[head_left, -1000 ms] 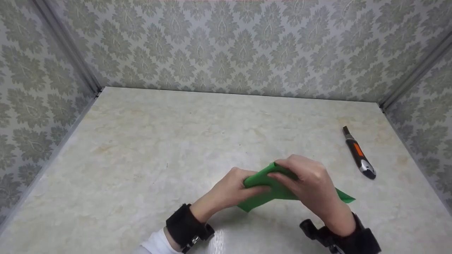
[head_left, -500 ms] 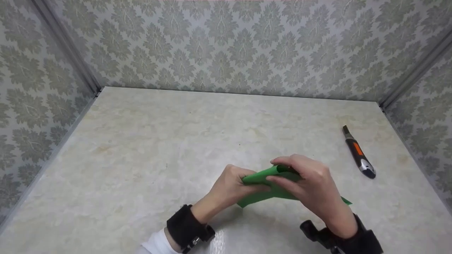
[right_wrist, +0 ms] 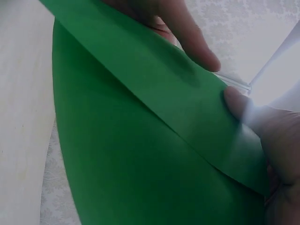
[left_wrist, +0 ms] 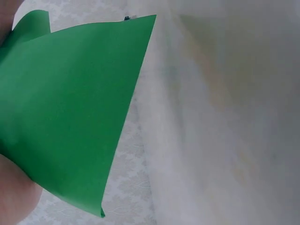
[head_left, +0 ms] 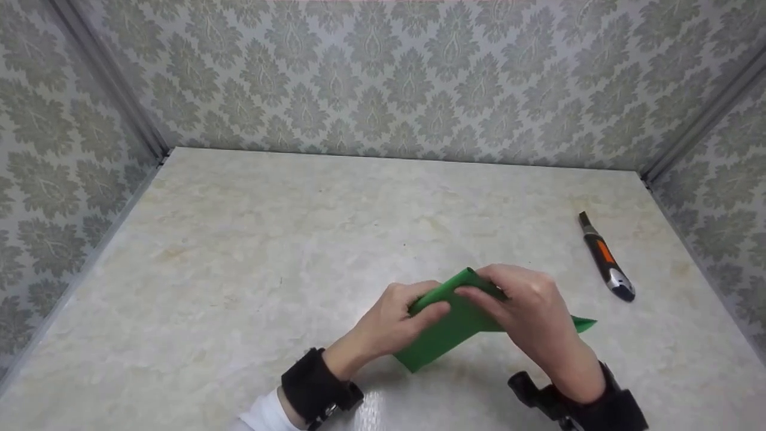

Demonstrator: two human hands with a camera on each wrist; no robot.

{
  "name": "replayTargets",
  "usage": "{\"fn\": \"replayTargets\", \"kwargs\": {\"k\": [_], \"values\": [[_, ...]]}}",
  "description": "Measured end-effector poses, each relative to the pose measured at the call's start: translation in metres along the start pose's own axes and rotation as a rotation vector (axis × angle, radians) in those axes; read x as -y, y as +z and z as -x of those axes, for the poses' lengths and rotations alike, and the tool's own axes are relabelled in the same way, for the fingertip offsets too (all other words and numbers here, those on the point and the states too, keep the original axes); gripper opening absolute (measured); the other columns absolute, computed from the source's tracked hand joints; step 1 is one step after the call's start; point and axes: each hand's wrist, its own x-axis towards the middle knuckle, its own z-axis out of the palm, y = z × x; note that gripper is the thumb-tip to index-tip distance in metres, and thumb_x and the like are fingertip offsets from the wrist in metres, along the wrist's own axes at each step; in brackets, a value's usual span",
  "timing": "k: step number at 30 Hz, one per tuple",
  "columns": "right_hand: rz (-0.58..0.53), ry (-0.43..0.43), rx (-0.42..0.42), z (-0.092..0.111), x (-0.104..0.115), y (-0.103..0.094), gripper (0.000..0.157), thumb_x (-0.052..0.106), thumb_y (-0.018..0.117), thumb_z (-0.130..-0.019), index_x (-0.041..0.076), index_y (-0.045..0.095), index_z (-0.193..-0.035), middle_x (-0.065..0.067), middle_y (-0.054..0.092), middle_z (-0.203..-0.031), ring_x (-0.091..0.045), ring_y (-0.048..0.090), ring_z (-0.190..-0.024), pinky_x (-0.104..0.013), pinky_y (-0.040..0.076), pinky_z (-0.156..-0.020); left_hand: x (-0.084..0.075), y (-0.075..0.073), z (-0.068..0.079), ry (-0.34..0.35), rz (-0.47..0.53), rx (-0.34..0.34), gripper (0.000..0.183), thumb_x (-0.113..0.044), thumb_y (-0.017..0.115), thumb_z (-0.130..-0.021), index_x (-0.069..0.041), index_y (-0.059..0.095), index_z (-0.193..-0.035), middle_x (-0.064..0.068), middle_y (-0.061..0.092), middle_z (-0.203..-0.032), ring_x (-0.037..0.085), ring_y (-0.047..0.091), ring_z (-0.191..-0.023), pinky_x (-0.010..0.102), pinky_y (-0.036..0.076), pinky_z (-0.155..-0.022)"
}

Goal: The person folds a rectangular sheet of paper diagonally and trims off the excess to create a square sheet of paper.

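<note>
A sheet of green paper [head_left: 440, 335] is held up over the table between both hands, bent over along its upper edge. My left hand [head_left: 389, 317] pinches the left part of that edge, thumb across the near face. The right hand [head_left: 526, 305] grips the paper further right, its thumb on the near face and its fingers over the top. In the right wrist view a folded-over strip [right_wrist: 183, 105] runs diagonally across the sheet, with both thumbs near its upper edge. One straight edge and two corners of the paper [left_wrist: 79, 98] show in the left wrist view.
A utility knife [head_left: 607, 257] with a dark and orange handle lies at the right of the pale marbled table [head_left: 269, 239]. Patterned wall panels [head_left: 371, 78] stand at the back and both sides. Each wrist wears a black strap [head_left: 317, 383] with a camera mount.
The paper's top edge, curled open half a second ago, now looks narrower and flatter. The left thumb has shifted up towards the fold. The sheet's lower left corner hangs lower.
</note>
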Motion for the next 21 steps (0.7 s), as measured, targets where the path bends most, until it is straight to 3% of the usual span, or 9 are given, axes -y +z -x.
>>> {"fn": "replayTargets", "kwargs": {"k": [5,12,16,21], "values": [[-0.013,0.028,0.021,-0.001,0.001,-0.002,0.018,0.006,0.085,-0.073,0.010,0.071,-0.083,0.007,0.070,-0.072,-0.001,0.063,-0.061,-0.011,0.050,-0.057,0.000,0.000,-0.001,0.009,0.075,-0.024,0.035,-0.032,0.053,-0.104,-0.007,0.064,-0.082,0.000,0.048,-0.064,0.000,0.046,-0.059,0.016,0.041,-0.057],[-0.062,0.068,0.051,-0.001,-0.002,-0.005,0.017,0.004,0.084,-0.075,0.010,0.072,-0.086,0.006,0.072,-0.075,-0.001,0.064,-0.062,-0.010,0.049,-0.058,0.002,-0.002,-0.002,-0.032,0.128,0.009,0.039,-0.034,0.058,-0.100,-0.004,0.061,-0.076,-0.001,0.041,-0.063,0.002,0.043,-0.058,0.016,0.038,-0.058],[-0.081,0.114,0.048,-0.002,-0.004,-0.010,0.015,0.004,0.083,-0.077,0.010,0.073,-0.087,0.006,0.073,-0.076,0.000,0.064,-0.063,-0.009,0.048,-0.058,0.004,-0.005,-0.002,-0.038,0.130,0.062,0.040,-0.038,0.053,-0.102,-0.004,0.065,-0.083,0.002,0.046,-0.067,0.002,0.048,-0.062,0.016,0.042,-0.061],[-0.079,0.146,0.022,-0.002,-0.009,-0.017,0.017,0.004,0.083,-0.077,0.010,0.075,-0.090,0.006,0.074,-0.078,0.003,0.062,-0.064,-0.009,0.046,-0.059,0.005,-0.012,-0.001,-0.076,0.123,0.130,0.040,-0.041,0.049,-0.104,-0.008,0.072,-0.104,0.007,0.058,-0.078,0.004,0.052,-0.070,0.018,0.045,-0.066]]}}
